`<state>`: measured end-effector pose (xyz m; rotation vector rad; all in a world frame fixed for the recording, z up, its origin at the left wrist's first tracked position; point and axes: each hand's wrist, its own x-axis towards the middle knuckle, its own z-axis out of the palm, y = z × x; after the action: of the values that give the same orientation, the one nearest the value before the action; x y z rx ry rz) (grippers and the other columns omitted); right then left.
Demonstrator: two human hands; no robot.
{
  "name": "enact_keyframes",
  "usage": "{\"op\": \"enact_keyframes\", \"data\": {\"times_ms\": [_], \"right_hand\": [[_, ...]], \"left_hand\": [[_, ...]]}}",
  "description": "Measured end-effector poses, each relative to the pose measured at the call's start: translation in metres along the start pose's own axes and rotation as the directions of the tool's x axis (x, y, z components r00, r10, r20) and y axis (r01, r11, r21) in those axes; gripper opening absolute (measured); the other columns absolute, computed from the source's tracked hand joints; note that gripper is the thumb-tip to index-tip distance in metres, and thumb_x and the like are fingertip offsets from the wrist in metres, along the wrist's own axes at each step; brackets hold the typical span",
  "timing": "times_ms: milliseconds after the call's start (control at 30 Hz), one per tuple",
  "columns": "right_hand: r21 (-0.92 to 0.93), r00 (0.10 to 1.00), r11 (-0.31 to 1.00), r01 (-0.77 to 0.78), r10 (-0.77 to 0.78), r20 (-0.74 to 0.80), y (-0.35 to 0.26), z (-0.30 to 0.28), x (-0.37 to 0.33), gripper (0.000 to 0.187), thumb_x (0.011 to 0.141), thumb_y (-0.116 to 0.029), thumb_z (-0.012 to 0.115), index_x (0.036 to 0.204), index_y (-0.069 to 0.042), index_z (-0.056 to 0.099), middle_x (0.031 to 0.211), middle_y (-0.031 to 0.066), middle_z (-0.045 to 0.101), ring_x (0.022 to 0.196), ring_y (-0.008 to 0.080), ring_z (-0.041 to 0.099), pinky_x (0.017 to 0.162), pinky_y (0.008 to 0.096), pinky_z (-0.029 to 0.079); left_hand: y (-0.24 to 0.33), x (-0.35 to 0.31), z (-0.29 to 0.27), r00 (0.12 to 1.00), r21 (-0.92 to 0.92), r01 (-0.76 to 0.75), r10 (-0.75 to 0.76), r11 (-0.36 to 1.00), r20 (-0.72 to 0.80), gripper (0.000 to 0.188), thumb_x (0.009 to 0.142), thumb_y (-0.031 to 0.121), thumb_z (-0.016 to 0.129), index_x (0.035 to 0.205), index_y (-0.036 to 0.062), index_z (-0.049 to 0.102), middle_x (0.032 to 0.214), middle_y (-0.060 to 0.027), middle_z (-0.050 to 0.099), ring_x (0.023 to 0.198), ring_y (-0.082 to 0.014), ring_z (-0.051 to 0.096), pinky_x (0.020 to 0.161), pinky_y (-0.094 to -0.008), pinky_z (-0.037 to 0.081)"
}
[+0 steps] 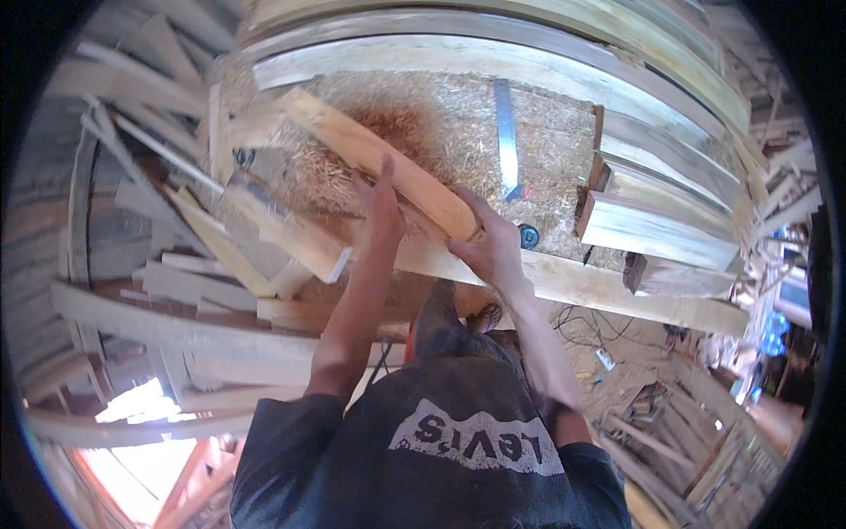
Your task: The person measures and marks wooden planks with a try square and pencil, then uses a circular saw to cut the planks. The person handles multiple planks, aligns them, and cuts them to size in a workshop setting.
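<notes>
A short, thick wooden board (388, 163) is held aslant above the shavings-covered bench, its far end up to the left and its near end toward my right. My left hand (381, 201) grips its lower edge near the middle, the thumb up against its side. Around the near end, my right hand (492, 245) is closed, with fingers on the far side and the thumb at the end corner. Beyond my right hand lies a flat metal rule or square blade (505, 132) on the shavings. A small round black-and-blue object (528, 235) sits beside my right wrist.
Long planks (458, 55) run across the back of the bench. Several cut timber pieces (656, 225) stack at the right. A long beam (634, 295) forms the near edge. Loose boards (291, 229) crowd the left. A cable (595, 326) lies on the floor at right.
</notes>
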<state>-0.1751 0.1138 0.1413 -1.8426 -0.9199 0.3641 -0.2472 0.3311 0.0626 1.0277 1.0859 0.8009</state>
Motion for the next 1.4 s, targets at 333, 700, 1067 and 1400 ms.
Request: {"op": "enact_keyframes", "data": {"times_ms": [333, 700, 1067, 1400], "right_hand": [[0.46, 0.905, 0.779, -0.426, 0.374, 0.204, 0.047, -0.023, -0.031, 0.067, 0.078, -0.006, 0.086, 0.141, -0.002, 0.062, 0.112, 0.0121, 0.076, 0.091, 0.0137, 0.071, 0.081, 0.0269, 0.055], [0.561, 0.789, 0.573, -0.597, 0.547, 0.281, 0.107, -0.066, -0.064, 0.046, 0.088, -0.009, 0.074, 0.133, 0.002, 0.069, 0.124, 0.0092, 0.071, 0.108, 0.0178, 0.064, 0.096, 0.0301, 0.049], [0.067, 0.784, 0.787, -0.613, 0.597, 0.17, 0.114, -0.235, -0.146, 0.062, 0.077, -0.008, 0.085, 0.136, -0.002, 0.066, 0.128, 0.0104, 0.068, 0.125, 0.025, 0.06, 0.109, 0.0389, 0.046], [-0.335, 0.954, 0.932, -0.14, 0.217, 0.204, 0.083, -0.295, -0.183, 0.069, 0.067, 0.006, 0.084, 0.133, -0.006, 0.067, 0.132, 0.0154, 0.06, 0.123, 0.0316, 0.059, 0.108, 0.0408, 0.048]], "left_hand": [[-0.07, 0.062, -0.096, 0.882, -0.486, 0.468, -0.427, 0.738, 0.2, 0.06, 0.105, 0.045, 0.06, 0.15, 0.0072, 0.049, 0.146, -0.0152, 0.057, 0.133, -0.0345, 0.057, 0.11, -0.0542, 0.05], [-0.05, -0.009, -0.045, 0.91, -0.493, 0.396, -0.262, 0.775, 0.32, 0.059, 0.103, 0.036, 0.063, 0.15, 0.0042, 0.047, 0.139, -0.0143, 0.063, 0.128, -0.0303, 0.061, 0.11, -0.0505, 0.05], [-0.078, -0.177, -0.024, 0.645, -0.342, 0.739, -0.463, 0.58, 0.608, 0.063, 0.091, 0.015, 0.077, 0.147, 0.0023, 0.049, 0.132, -0.0119, 0.063, 0.127, -0.0262, 0.061, 0.105, -0.0471, 0.051], [-0.122, -0.267, -0.004, 0.746, -0.065, 0.587, -0.509, 0.807, 0.43, 0.063, 0.096, 0.019, 0.076, 0.149, 0.0015, 0.047, 0.141, -0.0124, 0.06, 0.13, -0.0276, 0.059, 0.104, -0.048, 0.051]]}}
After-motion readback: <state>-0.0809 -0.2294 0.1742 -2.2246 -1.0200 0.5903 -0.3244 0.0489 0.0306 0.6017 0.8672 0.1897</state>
